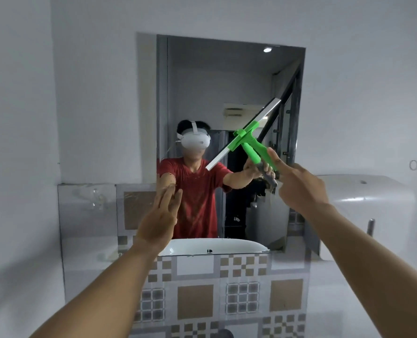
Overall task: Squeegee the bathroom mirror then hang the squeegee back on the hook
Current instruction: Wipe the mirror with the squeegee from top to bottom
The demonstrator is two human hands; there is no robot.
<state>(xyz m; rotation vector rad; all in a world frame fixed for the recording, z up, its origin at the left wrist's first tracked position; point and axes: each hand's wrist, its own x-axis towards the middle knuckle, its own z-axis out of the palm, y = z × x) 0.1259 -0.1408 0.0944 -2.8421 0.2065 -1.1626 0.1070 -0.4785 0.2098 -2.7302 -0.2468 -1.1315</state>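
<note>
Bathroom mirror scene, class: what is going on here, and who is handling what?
A person stands facing the mirror above a sink. Their right hand grips the handle of a green squeegee, whose blade lies tilted against the right half of the glass. The left hand is open, empty, raised near the mirror's lower left. A small ring, possibly the hook, sits on the wall to the right.

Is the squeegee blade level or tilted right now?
Tilted: the squeegee blade runs diagonally, upper right to lower left, held by the right hand.

Home bathroom, wall mirror (227,93), patterned tiles (195,301)
</note>
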